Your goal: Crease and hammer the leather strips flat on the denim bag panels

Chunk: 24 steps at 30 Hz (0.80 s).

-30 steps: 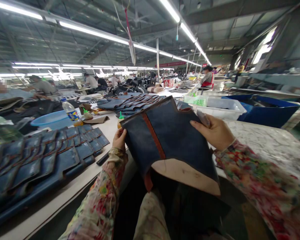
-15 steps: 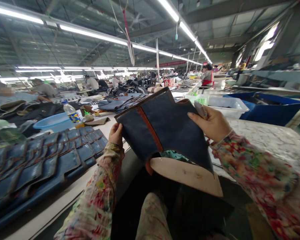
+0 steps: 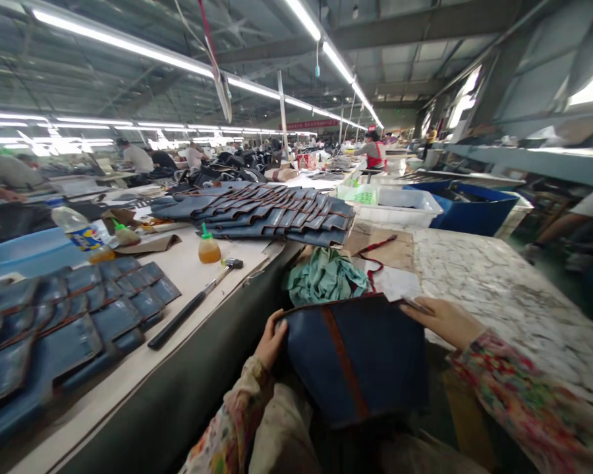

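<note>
A dark blue leather panel (image 3: 375, 359) with a brown strip down its middle rests low over my lap. My left hand (image 3: 271, 339) grips its left edge, fingers curled round it. My right hand (image 3: 439, 319) holds its upper right edge and also pinches a thin dark tool (image 3: 415, 305) against it. Just beyond the panel lies a crumpled teal rag (image 3: 323, 280) on the table.
Rows of overlapped blue leather pieces (image 3: 79, 316) lie on the bench at left, with another spread (image 3: 277, 214) further back. A hammer (image 3: 197, 299), an amber glue bottle (image 3: 209, 248), a water bottle (image 3: 79, 230) and a blue basin (image 3: 20, 250) sit there. Blue bin (image 3: 469, 207) at right.
Both hands have lowered the blue panel from in front of my face down to my lap. The view tilted, and the rag and hammer came into sight.
</note>
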Each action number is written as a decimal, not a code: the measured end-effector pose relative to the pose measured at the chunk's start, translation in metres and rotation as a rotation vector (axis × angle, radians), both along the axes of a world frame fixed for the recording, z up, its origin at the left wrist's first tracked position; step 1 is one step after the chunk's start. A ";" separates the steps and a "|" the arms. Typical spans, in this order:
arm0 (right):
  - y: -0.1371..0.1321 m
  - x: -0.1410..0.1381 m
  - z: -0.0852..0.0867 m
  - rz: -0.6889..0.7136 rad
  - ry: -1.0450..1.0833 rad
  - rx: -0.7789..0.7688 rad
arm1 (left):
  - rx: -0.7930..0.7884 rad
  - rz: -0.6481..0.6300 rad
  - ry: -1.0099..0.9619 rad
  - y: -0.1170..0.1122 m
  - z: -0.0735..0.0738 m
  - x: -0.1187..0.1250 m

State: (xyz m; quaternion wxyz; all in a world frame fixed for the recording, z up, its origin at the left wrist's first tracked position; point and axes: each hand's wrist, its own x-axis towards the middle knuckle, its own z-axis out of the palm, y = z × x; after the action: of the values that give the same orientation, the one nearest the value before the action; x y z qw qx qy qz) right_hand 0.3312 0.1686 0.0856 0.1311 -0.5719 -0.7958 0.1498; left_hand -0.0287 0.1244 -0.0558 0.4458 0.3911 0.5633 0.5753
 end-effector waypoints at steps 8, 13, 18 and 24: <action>-0.011 -0.004 -0.036 0.029 -0.001 0.250 | -0.014 0.025 0.222 0.004 -0.007 -0.003; -0.042 -0.003 -0.106 0.044 0.050 0.338 | 0.143 0.201 0.610 -0.005 0.007 -0.006; -0.079 -0.001 -0.135 -0.006 0.221 0.450 | 0.447 -0.028 1.031 -0.013 0.038 0.045; -0.084 -0.006 -0.122 0.014 0.255 0.414 | 0.556 -0.308 1.230 -0.015 0.043 0.144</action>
State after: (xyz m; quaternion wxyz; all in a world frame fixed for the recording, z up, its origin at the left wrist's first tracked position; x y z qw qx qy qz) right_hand 0.3253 0.0844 -0.0363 0.3438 -0.5039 -0.7905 0.0554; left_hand 0.1151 0.1098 -0.0132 0.0052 0.8217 0.4832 0.3022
